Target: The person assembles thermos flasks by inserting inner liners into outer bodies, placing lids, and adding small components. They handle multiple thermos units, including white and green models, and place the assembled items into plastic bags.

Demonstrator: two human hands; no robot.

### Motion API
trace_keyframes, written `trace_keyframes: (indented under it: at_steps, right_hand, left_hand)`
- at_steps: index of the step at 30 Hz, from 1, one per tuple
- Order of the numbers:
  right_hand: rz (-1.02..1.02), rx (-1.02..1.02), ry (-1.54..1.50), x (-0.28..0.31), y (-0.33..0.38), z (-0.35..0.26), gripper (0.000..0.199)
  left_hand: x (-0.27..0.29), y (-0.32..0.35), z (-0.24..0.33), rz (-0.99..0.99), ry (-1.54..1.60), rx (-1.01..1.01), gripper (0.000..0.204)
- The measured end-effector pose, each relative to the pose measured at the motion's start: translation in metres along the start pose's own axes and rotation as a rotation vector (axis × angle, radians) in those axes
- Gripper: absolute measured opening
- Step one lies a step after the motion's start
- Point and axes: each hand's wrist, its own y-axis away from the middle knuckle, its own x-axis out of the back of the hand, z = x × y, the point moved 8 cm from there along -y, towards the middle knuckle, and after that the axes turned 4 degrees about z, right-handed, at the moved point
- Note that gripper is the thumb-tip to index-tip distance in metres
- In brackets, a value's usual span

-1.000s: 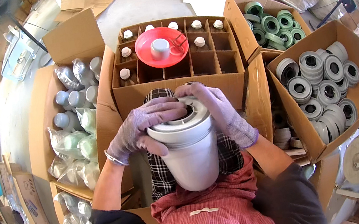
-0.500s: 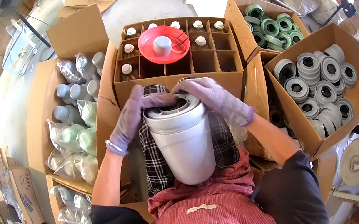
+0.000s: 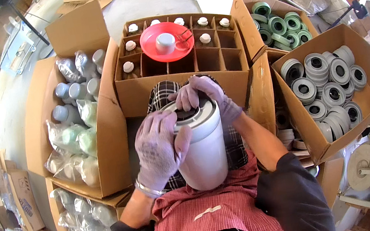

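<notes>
A pale grey cylindrical canister [image 3: 204,162] stands upright in my lap, leaning on the plaid-covered legs. Its top carries a grey ring collar [image 3: 207,107] with a dark round centre. Gloved in light purple, my left hand [image 3: 158,143] wraps round the collar's near left side, thumb down along the wall. My right hand [image 3: 203,95], in a matching glove, grips the far right of the rim, its bent fingers reaching over the dark centre. The fingers hide part of that centre. Beyond the knees, a red dish [image 3: 149,42] with a grey cup [image 3: 165,43] rests on a divided carton [image 3: 180,79].
White-capped bottles [image 3: 128,67] fill several carton cells. On the left, a box [image 3: 111,144] holds bluish-grey and bagged pieces. A right-hand box [image 3: 362,130] contains grey rings [image 3: 333,94]; behind it are green rings [image 3: 278,27]. A white frame with a disc [image 3: 362,168] stands far right.
My left hand has shifted from the far left of the rim to the near left side. My right hand's fingers have curled over the collar's centre. The canister has moved slightly right.
</notes>
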Motion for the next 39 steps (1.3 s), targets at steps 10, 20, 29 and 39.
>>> trace_keyframes:
  at_steps: [10, 20, 29, 39]
  right_hand:
    - [-0.107, 0.110, 1.603, -0.130, 0.088, -0.116, 0.050]
    - [0.588, -0.424, 1.119, -0.046, 0.161, -0.102, 0.041]
    - [0.216, -0.246, 1.158, -0.074, 0.076, -0.044, 0.045]
    - [0.184, -0.169, 1.203, -0.075, 0.059, -0.034, 0.051]
  left_hand:
    - [-0.072, 0.030, -0.051, -0.092, 0.741, 0.180, 0.059]
    - [-0.139, 0.135, -0.030, -0.447, 1.376, 0.871, 0.023]
    - [-0.112, 0.095, -0.030, -0.346, 1.011, 0.737, 0.032]
    - [-0.049, 0.049, -0.055, -0.183, 0.933, 0.676, 0.028]
